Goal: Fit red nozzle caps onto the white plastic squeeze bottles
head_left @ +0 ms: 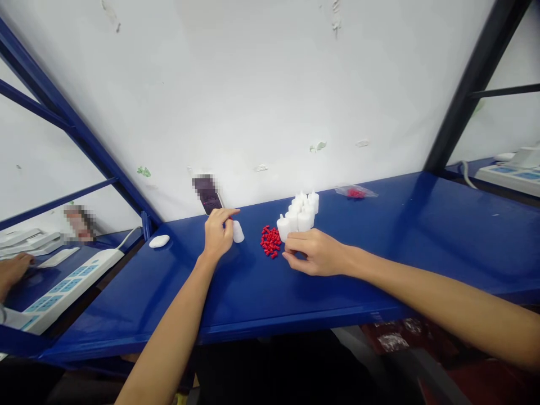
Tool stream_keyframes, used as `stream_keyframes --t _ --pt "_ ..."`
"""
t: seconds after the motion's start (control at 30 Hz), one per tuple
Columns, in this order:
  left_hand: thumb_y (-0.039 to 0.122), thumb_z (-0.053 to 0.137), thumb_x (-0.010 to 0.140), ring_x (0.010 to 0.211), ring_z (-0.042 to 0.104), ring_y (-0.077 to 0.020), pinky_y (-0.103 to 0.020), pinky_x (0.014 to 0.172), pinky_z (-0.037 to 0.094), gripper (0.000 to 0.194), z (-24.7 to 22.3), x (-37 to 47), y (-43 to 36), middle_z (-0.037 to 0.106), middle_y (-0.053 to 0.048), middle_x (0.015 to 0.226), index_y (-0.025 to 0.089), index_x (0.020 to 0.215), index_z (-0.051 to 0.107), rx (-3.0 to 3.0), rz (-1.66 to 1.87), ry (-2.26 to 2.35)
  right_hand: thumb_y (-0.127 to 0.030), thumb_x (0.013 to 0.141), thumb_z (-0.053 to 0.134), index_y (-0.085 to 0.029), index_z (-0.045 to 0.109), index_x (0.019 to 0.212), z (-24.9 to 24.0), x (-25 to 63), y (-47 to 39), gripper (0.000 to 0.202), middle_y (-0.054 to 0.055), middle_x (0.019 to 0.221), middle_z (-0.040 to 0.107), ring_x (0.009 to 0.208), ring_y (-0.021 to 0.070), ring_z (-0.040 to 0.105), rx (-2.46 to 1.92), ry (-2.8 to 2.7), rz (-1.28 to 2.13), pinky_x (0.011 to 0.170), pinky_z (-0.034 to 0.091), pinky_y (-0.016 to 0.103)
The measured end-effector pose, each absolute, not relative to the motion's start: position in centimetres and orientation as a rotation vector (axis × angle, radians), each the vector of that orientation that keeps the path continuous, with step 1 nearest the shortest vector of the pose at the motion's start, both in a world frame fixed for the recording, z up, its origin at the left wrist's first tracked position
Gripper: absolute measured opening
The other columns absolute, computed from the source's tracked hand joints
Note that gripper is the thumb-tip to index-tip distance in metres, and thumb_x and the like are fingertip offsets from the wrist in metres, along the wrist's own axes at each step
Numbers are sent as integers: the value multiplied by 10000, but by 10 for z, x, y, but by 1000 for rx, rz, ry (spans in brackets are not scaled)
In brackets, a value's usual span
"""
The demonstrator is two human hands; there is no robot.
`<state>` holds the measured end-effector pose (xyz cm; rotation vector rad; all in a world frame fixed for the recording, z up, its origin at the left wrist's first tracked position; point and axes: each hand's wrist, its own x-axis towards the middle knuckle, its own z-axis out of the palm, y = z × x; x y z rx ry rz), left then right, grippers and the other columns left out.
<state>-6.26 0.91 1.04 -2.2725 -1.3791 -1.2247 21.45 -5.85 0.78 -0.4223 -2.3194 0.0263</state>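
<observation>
Several small red pieces (270,242) lie in a pile on the blue table (253,292). Behind and right of the pile, several white bottles (304,211) stand close together. My right hand (314,252) is at the front of the bottles, its thumb and fingers curled together; whether it holds something is hidden. My left hand (219,230) is left of the pile, beside a white piece (238,232) with a bit of red at its top. The left fingers are closed around that end, and the forefinger points right.
A phone (207,194) leans on the wall behind my left hand. A white oval object (159,242) lies at the left, a clear bag with red pieces (356,193) at the back right. Beyond the left frame are a power strip (71,287) and another person's hand.
</observation>
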Motion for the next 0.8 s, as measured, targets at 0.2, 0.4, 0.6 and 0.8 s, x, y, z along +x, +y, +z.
stream_keyframes --t 0.2,0.4,0.6,0.8 --pt "202 386 916 1080 559 -223 -384 995 432 357 10 -60 9 658 -57 1149 208 1151 654 -2368 -1086 -1329 -135 873 470 -193 482 698 7 211 -55 185 -27 629 475 531 96 376 -484 -2274 82 521 319 238" --pt "298 502 881 967 610 -197 -353 923 471 577 -7 -62 22 629 -59 1111 215 1436 369 -2592 -877 -1544 -156 880 491 -185 493 690 4 211 -56 192 -24 629 493 535 92 377 -470 -2323 137 530 316 235" --pt "270 514 856 755 590 -169 -290 754 486 228 -16 -55 29 594 -20 838 209 1038 637 -2505 -802 -1447 -162 877 497 -186 482 668 2 210 -57 211 -24 619 495 528 89 379 -468 -2332 182 526 321 234" --pt "239 509 862 802 622 -161 -291 803 498 109 5 -28 2 651 -32 858 200 893 605 -2209 -1268 -1308 -281 862 600 -190 516 736 6 207 -57 177 -22 644 538 529 93 467 -609 -2085 427 520 401 230"
